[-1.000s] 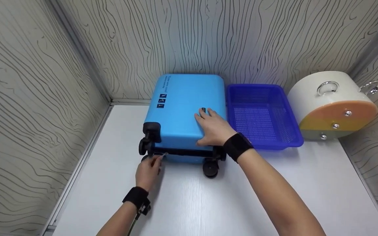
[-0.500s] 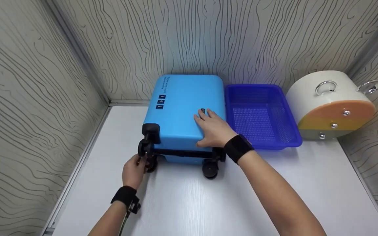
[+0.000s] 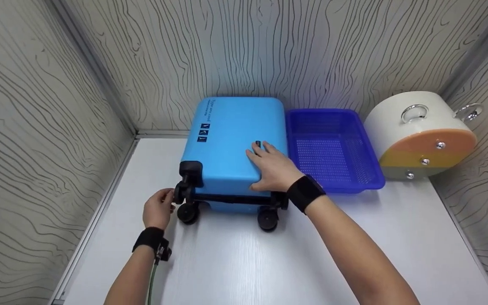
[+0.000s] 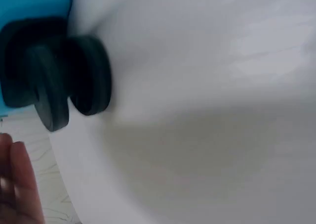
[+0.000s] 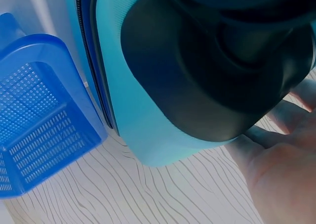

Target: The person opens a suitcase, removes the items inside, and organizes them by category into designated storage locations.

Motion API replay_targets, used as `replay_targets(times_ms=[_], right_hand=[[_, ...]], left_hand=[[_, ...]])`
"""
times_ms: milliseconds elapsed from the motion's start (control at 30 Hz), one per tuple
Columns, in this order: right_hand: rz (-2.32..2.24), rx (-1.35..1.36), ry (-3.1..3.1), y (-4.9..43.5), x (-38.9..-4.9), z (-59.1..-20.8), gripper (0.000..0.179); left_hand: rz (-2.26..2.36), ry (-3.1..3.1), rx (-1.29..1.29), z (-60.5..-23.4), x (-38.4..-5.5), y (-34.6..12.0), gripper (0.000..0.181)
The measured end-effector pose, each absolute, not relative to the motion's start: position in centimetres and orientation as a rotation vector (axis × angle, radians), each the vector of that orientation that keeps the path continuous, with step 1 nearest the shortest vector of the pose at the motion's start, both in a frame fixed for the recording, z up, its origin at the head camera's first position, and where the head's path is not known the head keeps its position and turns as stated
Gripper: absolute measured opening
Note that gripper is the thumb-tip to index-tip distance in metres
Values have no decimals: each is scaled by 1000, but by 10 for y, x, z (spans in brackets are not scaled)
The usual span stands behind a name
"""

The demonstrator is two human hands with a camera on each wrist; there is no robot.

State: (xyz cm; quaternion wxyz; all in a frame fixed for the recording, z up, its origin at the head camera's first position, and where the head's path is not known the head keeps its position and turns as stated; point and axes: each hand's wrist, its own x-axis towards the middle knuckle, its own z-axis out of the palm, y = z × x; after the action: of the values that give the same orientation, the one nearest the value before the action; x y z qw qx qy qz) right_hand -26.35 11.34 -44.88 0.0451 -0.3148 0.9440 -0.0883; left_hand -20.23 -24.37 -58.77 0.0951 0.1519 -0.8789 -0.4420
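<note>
A light blue suitcase (image 3: 237, 135) lies on its side with its black wheels toward me. My right hand (image 3: 274, 169) rests spread on its top near the front right corner; in the right wrist view that hand (image 5: 284, 164) lies beside the black corner guard (image 5: 197, 80). My left hand (image 3: 158, 211) is at the left front corner, beside the caster wheel (image 3: 188, 213), its thumb and fingers pinched together at the seam where the zipper pull was. The pull itself is hidden now. In the left wrist view only some fingers (image 4: 22, 179) show, below the double wheel (image 4: 91, 75).
A blue perforated plastic basket (image 3: 326, 161) stands right against the suitcase. Farther right is a rounded cream box (image 3: 400, 110) with a striped front, silver knobs and ring handles. Wood-patterned walls (image 3: 244, 46) enclose the white table (image 3: 231, 262) at the back and sides.
My left hand has moved left along the suitcase's front seam, from between the wheels to outside the left corner. My right hand has stayed on the top.
</note>
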Motion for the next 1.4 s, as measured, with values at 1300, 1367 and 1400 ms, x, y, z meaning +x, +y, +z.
replay_targets(times_ms=[1300, 1367, 1400], right_hand=[[-297, -941, 2862, 114, -261, -450, 105], [-298, -945, 2866, 114, -261, -450, 105], [-301, -945, 2868, 114, -262, -450, 105]], left_hand=[[-1154, -2703, -37, -470, -232, -219, 81], [-957, -2751, -258, -453, -224, -198, 88], [-834, -2790, -359, -446, -220, -186, 92]])
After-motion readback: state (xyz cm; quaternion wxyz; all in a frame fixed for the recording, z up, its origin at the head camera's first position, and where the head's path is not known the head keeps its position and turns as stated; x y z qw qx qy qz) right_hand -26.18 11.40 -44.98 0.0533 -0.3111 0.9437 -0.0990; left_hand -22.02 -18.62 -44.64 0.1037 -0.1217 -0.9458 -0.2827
